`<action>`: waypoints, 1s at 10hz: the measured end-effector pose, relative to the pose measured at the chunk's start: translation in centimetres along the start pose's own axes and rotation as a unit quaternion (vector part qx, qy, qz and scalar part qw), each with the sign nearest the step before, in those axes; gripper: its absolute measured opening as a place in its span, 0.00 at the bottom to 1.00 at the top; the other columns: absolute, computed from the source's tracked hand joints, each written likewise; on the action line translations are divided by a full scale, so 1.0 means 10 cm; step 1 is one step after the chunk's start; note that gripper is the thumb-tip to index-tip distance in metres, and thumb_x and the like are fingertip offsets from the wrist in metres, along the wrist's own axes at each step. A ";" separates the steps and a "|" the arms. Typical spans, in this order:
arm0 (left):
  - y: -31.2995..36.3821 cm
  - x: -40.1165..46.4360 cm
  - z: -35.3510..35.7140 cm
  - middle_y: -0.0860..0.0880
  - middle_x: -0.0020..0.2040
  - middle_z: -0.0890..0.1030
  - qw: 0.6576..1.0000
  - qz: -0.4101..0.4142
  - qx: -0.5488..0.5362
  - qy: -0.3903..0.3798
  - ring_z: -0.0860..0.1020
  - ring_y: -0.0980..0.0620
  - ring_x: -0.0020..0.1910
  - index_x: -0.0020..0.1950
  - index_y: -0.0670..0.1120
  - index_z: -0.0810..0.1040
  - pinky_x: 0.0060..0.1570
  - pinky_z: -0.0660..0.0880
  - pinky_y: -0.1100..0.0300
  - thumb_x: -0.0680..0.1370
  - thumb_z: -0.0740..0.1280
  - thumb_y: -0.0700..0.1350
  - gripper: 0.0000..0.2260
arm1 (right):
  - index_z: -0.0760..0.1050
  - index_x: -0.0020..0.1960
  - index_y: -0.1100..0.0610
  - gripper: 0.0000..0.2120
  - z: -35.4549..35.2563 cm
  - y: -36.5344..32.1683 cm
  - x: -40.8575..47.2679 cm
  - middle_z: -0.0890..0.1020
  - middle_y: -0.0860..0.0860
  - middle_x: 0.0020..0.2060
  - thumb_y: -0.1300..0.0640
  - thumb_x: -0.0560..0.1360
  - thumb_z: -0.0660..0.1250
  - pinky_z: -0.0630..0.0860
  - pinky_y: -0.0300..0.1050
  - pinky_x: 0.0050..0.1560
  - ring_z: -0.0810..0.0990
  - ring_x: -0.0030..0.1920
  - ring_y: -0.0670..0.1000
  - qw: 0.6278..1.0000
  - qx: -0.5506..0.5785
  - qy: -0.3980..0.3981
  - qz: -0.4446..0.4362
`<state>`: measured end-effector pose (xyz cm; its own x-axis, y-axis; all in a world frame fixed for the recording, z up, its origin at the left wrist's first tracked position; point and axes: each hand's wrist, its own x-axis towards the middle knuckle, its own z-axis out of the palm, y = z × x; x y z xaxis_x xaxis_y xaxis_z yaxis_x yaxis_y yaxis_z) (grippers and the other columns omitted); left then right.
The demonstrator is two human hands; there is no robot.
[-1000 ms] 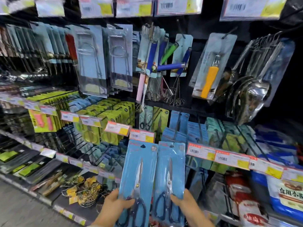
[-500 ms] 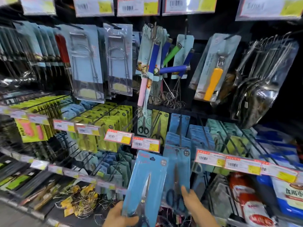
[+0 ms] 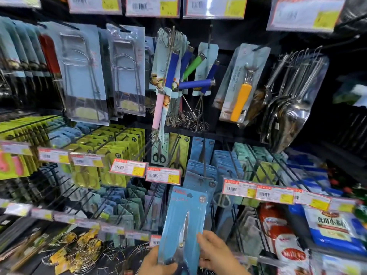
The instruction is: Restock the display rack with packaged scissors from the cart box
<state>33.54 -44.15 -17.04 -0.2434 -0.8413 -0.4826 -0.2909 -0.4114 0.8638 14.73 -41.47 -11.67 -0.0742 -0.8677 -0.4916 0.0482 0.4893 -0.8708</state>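
Observation:
One blue carded pack of scissors (image 3: 184, 215) stands upright in front of the lower rack, its hang hole at the top. My left hand (image 3: 156, 264) grips its bottom left corner, thumb across the front. My right hand (image 3: 216, 253) holds the pack's right edge with curled fingers. Just behind and above it, a row of matching blue scissor packs (image 3: 200, 181) hangs on a long black peg (image 3: 204, 155). The cart box is out of view.
Price tags (image 3: 162, 175) line the peg ends. Yellow-green packs (image 3: 111, 147) hang to the left, whisks (image 3: 172, 76) and steel spoons (image 3: 288, 108) above. Wire items (image 3: 79, 253) lie at the bottom left and bagged goods (image 3: 333, 227) at the lower right.
I held two blue packs, one in each hand. The right-hand pack went up onto the peg and hangs there; my right hand came back to the edge of the remaining pack.

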 end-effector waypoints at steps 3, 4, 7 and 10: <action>0.26 -0.01 0.34 0.53 0.53 0.78 0.995 0.056 0.045 0.070 0.77 0.54 0.52 0.60 0.53 0.68 0.49 0.70 0.70 0.74 0.70 0.48 0.18 | 0.71 0.45 0.60 0.04 -0.14 -0.14 0.10 0.83 0.58 0.41 0.67 0.75 0.65 0.79 0.51 0.47 0.81 0.42 0.56 0.988 -0.069 0.105 -0.086; 0.39 0.05 0.35 0.51 0.49 0.80 0.995 0.058 0.042 0.071 0.79 0.51 0.50 0.57 0.48 0.70 0.53 0.73 0.60 0.72 0.72 0.47 0.17 | 0.70 0.45 0.59 0.03 -0.16 -0.21 0.16 0.79 0.68 0.47 0.64 0.76 0.64 0.78 0.60 0.52 0.80 0.47 0.66 0.983 -0.101 0.128 -0.087; 0.51 0.25 0.36 0.51 0.47 0.81 0.993 0.055 0.074 0.068 0.79 0.52 0.47 0.54 0.45 0.71 0.52 0.74 0.61 0.73 0.72 0.44 0.14 | 0.70 0.45 0.54 0.04 -0.13 -0.29 0.36 0.81 0.63 0.48 0.62 0.76 0.63 0.77 0.61 0.53 0.81 0.47 0.63 0.979 -0.120 0.151 -0.064; 0.64 0.46 0.41 0.44 0.49 0.78 0.982 0.036 0.172 0.077 0.77 0.46 0.48 0.54 0.41 0.69 0.54 0.74 0.55 0.82 0.58 0.45 0.07 | 0.65 0.67 0.60 0.20 -0.13 -0.30 0.54 0.76 0.55 0.61 0.50 0.79 0.58 0.73 0.46 0.56 0.76 0.59 0.55 0.959 -0.210 0.191 -0.012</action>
<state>26.79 -49.24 -14.29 -0.1400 -0.9177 -0.3718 -0.5790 -0.2287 0.7826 12.86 -47.52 -11.75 -0.4333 -0.8229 -0.3674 -0.3584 0.5314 -0.7675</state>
